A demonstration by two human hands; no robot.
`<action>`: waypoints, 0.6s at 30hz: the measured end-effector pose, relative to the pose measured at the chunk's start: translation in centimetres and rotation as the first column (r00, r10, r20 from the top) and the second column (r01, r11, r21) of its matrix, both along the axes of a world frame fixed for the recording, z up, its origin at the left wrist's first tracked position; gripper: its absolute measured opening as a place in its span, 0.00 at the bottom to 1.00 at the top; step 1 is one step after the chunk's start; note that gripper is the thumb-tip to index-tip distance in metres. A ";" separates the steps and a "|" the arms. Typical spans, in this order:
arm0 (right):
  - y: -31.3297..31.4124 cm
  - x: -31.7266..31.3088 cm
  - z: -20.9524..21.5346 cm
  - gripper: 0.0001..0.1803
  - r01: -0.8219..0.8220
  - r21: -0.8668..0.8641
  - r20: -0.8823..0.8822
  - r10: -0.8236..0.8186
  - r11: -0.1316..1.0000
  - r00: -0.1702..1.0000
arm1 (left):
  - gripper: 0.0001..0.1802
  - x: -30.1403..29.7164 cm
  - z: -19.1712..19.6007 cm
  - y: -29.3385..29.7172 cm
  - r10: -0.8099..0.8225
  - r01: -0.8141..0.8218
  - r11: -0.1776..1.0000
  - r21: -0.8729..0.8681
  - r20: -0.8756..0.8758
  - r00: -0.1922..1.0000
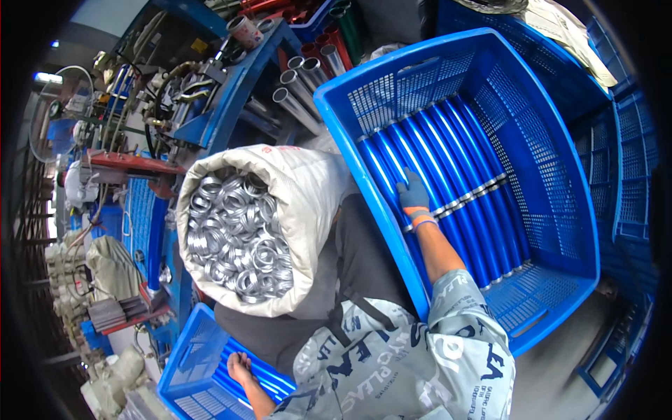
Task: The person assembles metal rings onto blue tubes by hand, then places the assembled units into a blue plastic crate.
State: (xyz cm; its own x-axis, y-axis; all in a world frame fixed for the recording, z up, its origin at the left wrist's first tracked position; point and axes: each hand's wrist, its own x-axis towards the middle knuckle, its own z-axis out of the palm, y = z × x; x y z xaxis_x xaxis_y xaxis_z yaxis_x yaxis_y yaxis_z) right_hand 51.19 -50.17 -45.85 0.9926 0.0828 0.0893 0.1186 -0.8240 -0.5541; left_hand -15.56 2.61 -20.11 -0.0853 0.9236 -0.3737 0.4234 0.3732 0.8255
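Observation:
My right hand (414, 190), in a grey-blue glove with an orange cuff, reaches into a large blue plastic crate (553, 147). It rests on the shiny blue metal tubes (448, 143), its thumb apart from the fingers; the undersides of the fingers are hidden. The tubes lie side by side in two rows, with silvery ends meeting mid-crate. At lower left, my bare left hand (239, 367) hovers over or touches more blue tubes (274, 381) in a smaller blue crate (183, 350). Its fingers are loosely bent, and I see nothing in them.
A white woven sack (301, 182) full of silvery metal rings (238, 238) stands between the crates, against my dark trousers. Behind it are bare metal tubes (297, 105) and a blue machine bench (238, 91). More blue crates (637, 168) stack at the right.

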 end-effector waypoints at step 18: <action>-2.1 -13.0 -8.0 0.18 -0.657 -0.376 -0.144 0.659 0.653 0.738 | 0.18 -11.5 -6.7 0.9 -0.158 0.192 0.970 0.150 -0.211 0.965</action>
State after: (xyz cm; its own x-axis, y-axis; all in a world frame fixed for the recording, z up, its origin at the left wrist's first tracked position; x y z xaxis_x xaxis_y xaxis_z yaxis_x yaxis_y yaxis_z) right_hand 38.21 -52.30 -53.86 0.6643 0.7418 -0.0919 0.7143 -0.6662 -0.2144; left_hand -27.02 3.49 -26.79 0.0272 0.9784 -0.2047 0.6295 0.1423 0.7638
